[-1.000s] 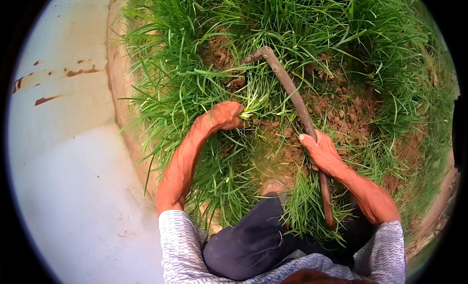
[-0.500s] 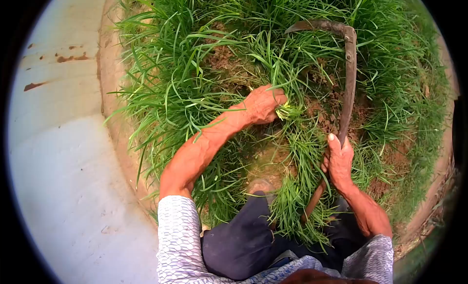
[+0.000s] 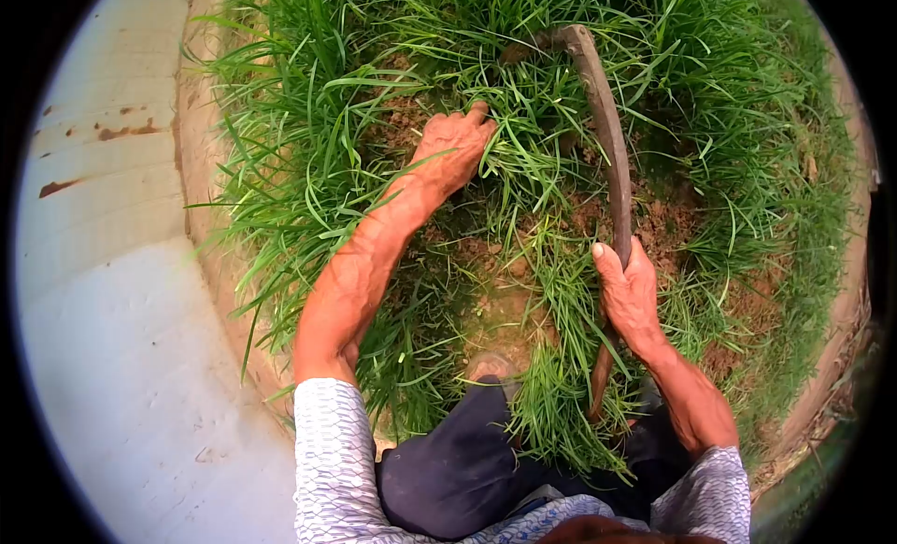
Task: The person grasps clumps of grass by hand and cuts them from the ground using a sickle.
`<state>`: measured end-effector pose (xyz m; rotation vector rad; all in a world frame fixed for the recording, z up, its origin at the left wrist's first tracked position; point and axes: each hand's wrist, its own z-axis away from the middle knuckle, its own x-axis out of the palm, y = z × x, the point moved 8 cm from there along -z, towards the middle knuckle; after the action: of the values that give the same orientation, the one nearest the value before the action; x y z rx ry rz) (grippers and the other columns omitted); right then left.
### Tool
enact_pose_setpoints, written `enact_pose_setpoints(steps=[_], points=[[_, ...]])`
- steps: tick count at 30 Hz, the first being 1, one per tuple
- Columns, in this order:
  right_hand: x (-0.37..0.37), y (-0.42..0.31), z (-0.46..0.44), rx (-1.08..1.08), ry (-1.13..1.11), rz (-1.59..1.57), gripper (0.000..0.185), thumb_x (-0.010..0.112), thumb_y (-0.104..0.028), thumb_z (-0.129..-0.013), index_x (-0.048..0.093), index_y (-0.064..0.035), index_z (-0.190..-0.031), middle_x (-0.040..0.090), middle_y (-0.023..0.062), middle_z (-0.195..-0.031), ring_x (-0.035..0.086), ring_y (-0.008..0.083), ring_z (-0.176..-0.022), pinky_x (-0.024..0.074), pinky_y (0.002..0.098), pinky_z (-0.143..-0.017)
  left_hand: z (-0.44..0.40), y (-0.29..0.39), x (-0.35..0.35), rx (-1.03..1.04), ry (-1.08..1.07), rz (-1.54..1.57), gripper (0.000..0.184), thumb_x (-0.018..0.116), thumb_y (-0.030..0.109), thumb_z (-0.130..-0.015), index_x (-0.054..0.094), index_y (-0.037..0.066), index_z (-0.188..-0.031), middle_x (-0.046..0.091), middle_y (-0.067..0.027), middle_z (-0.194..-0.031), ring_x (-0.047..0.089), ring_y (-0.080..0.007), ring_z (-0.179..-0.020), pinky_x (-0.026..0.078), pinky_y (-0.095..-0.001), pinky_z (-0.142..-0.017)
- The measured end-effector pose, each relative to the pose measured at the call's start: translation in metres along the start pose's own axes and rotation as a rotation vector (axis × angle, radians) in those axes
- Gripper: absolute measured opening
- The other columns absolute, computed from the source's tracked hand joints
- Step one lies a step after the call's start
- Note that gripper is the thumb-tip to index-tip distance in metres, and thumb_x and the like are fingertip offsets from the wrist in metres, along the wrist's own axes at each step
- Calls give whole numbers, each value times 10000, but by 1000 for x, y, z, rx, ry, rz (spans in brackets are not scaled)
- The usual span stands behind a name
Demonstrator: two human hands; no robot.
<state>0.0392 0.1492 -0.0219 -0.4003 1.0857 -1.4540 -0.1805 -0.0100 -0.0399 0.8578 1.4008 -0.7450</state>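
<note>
My left hand (image 3: 456, 150) reaches forward into the green grass (image 3: 537, 137), its fingers curled at the blades and partly hidden by them. Blades spread out to the right of its fingertips. The wooden handle of a sickle (image 3: 612, 147) is wrapped in my right hand (image 3: 628, 296), thumb along the top. The curved blade lies low among the grass at the far end, left of the handle, its tip partly covered. Below my hands, a pile of loose grass (image 3: 561, 404) rests between my legs.
Taller grass (image 3: 747, 161) stands ahead and on both sides. Bare brown soil (image 3: 495, 301) shows between the clumps. A pale concrete strip (image 3: 121, 357) runs along the left, with an earthen edge (image 3: 201, 161) beside it.
My left hand has moved forward and left, deeper into the grass. The sickle has shifted left, its blade end most, and my right hand has moved slightly left with it.
</note>
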Motion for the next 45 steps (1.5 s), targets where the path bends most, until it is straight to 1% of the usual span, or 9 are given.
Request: enact_pose_setpoints(steps=[8,10,17,21,25,28,38,39,45], points=[[5,-10,-30,-86,65,112,457,601,-463,-939,542,-10,-953,541,82,-695,512,166,-640,454,354,-597,-38,-24,-1,-105,130,-59,420,537,-48,-787,511,49,-1195,523,-205,-1240,657,-349,-854,546,-425,-659],[10,-10,-37,-40,37,158,451,591,-451,-947,532,-5,-984,556,110,-681,553,207,-612,464,377,-579,-43,-38,10,-239,-112,-78,447,485,-37,-827,447,17,-1269,515,-255,-1239,655,-399,-931,566,-454,-682],[17,-8,-52,-69,64,280,470,530,-425,-973,501,43,-1006,603,240,-679,645,401,-627,479,482,-547,-46,-61,31,-294,-84,-94,130,509,13,-846,585,-49,-931,600,-212,-985,680,-368,-774,559,-444,-575],[19,23,-21,-13,9,138,468,554,-469,-956,523,-2,-946,546,77,-670,547,173,-617,462,365,-564,-44,-58,20,-255,29,2,114,515,22,-832,606,-31,-877,612,-216,-913,668,-379,-725,548,-469,-600],[38,41,-12,59,-55,-40,449,576,-450,-952,496,-15,-879,502,23,-644,503,132,-589,434,353,-533,-35,-60,24,-271,36,106,75,519,23,-812,587,-1,-834,611,-231,-861,648,-405,-748,533,-486,-633],[57,17,-16,301,-155,-227,436,570,-442,-955,507,-20,-866,500,27,-637,504,138,-581,432,349,-526,-26,-61,25,-290,54,120,91,522,7,-781,579,-1,-851,600,-258,-892,632,-441,-784,525,-504,-665],[0,18,-12,23,-153,181,492,541,-509,-939,532,-18,-922,513,104,-692,513,220,-646,443,399,-611,11,-73,35,-455,-176,255,172,544,-19,-734,563,5,-903,584,-236,-987,599,-463,-881,508,-516,-705],[-4,17,-15,29,-141,211,508,536,-526,-934,536,-18,-925,523,108,-704,523,228,-659,445,400,-624,21,-52,21,-175,84,354,160,545,-27,-732,545,-14,-892,571,-213,-908,596,-444,-852,504,-504,-676],[-27,9,-29,-14,-136,342,537,542,-562,-915,550,-25,-917,548,101,-734,544,237,-692,452,397,-655,77,66,29,115,-424,312,151,607,4,-710,553,11,-851,564,-156,-867,645,-353,-857,545,-435,-681]])
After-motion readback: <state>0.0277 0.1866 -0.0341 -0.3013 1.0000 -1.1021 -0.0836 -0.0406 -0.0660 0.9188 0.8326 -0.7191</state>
